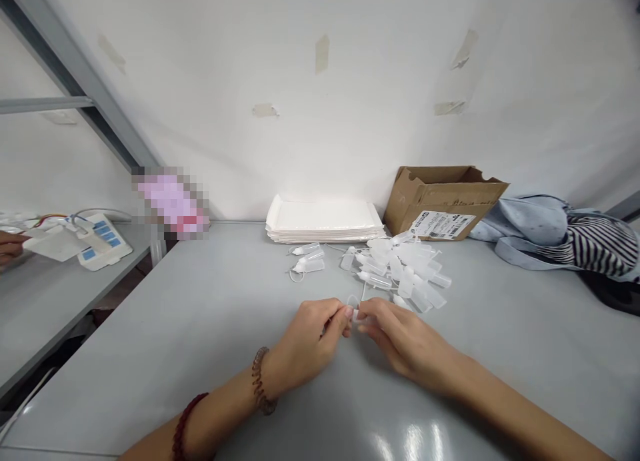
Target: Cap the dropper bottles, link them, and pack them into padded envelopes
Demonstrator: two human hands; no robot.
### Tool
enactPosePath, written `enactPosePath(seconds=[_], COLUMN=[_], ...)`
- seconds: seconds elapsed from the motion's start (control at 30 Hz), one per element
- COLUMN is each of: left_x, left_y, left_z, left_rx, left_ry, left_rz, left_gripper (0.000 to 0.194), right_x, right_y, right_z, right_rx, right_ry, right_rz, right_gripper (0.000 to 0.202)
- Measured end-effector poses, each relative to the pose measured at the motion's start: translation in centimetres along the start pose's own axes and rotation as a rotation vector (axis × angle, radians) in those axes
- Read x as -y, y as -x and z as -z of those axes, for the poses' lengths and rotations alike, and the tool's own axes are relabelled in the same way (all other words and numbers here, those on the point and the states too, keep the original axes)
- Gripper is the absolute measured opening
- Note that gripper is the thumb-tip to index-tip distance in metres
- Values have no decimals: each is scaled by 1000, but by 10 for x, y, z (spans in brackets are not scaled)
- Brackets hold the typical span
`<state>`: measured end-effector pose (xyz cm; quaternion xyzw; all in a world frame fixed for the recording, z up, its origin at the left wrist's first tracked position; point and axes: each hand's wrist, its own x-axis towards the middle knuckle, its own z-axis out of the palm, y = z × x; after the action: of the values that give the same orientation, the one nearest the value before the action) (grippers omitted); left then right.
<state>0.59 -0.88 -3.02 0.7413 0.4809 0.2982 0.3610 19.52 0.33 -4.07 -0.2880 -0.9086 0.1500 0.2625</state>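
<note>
Over the front middle of the table, my hands meet at a small translucent plastic dropper bottle [357, 316]. My right hand [403, 334] grips its body between thumb and fingers, which cover most of it. My left hand [313, 334] is closed in a pinch at its tip end, where the cap is; the fingers hide the cap itself. A thin looped strap [353, 298] arches above the fingertips. Just beyond my right hand lies a loose pile of similar bottles [410, 264]. To its left, a few capped bottles [309, 264] lie on their sides.
A stack of white padded envelopes [325, 218] rests against the wall. Beside it stands an open cardboard box [445, 201], with light blue and striped fabric [565, 231] to its right. At far left, another person's hand [10, 248] is near a white power strip [107, 241] on a neighbouring table.
</note>
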Motion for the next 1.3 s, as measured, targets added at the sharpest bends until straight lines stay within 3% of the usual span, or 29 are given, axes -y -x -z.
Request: enactPosePath(seconds=[0.1, 0.2, 0.4, 0.8, 1.1, 1.3], left_x=[2, 6, 15, 29, 29, 28], left_y=[-5, -11, -18, -20, -21, -23], left_z=[7, 20, 43, 46, 46, 48], left_rx=[-18, -107, -232, -211, -164, -190], left_ry=[-1, -5, -69, -502, -610, -679], left_rz=[46, 133, 288, 398, 387, 417], left_gripper=[37, 37, 40, 41, 38, 40], right_x=[-7, -18, -30, -33, -32, -32], right_y=[-3, -6, -6, -3, -2, -2], right_z=[3, 5, 3, -2, -1, -1], right_rx=[-75, -127, -40, 9, 51, -34], right_ry=[106, 292, 568, 664, 599, 505], right_rz=[-39, -47, -98, -84, -119, -117], right_gripper=[13, 20, 29, 30, 28, 23])
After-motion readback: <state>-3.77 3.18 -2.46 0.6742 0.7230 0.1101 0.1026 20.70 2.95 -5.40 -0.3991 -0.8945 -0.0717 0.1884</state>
